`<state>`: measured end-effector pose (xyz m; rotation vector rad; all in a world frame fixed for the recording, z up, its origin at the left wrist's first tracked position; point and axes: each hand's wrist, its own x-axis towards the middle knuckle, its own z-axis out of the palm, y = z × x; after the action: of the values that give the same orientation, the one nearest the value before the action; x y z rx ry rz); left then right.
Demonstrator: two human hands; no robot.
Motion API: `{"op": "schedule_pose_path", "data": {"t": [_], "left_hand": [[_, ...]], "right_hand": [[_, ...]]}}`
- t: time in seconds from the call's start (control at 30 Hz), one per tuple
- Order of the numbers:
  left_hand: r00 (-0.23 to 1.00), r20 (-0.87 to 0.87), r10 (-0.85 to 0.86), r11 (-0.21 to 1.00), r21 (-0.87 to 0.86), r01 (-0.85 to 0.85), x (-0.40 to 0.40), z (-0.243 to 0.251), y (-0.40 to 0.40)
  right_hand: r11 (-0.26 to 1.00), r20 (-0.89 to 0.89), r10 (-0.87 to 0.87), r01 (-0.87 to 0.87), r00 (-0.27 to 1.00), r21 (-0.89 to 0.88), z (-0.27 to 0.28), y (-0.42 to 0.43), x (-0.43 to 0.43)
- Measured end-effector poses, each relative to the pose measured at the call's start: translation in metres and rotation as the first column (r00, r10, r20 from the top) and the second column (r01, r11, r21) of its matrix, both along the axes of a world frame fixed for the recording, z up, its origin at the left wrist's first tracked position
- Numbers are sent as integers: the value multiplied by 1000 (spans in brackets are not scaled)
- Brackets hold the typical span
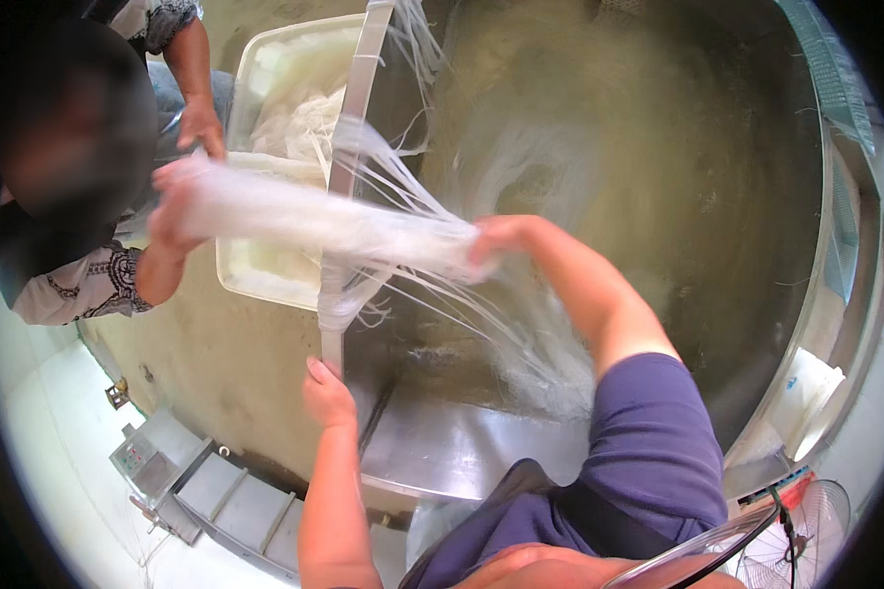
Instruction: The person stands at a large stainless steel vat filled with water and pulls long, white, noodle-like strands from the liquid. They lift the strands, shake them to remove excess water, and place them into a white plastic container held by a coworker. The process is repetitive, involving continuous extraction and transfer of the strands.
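A long bundle of wet white translucent strands (324, 224) stretches across the metal rim (359, 96) of a large tank. My right hand (495, 239) grips its right end above cloudy water (619, 184), while another person's hands hold its left end; motion blurs the bundle. Loose strands trail from it into the water and others are wrapped over the rim. My left hand (329, 394) is closed around the rim's lower part, just below the wrapped strands.
Beyond the rim stands a white plastic tub (265, 291) holding more strands. A co-worker (103, 221) is at the left. A metal ledge (471, 445) lies near my body. Metal equipment (221, 493) is at lower left; a white container (807, 401) and a fan (795, 545) are at lower right.
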<state>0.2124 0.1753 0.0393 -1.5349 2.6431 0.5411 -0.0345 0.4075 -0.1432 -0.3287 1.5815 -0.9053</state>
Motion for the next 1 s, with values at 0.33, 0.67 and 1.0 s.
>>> {"op": "schedule_pose_path", "data": {"t": [0.33,0.67,1.0], "left_hand": [[999,-23,-32,999,-12,32,-1,-11,-9],[999,36,-39,998,-48,41,1,-8,-4],[998,47,-50,998,-32,52,2,-5,-7]], "right_hand": [[706,-259,-705,687,660,-173,142,171,-188],[448,-815,-481,890,324,90,86,225,-194],[745,-362,-667,586,652,-319,38,29,-96]]}}
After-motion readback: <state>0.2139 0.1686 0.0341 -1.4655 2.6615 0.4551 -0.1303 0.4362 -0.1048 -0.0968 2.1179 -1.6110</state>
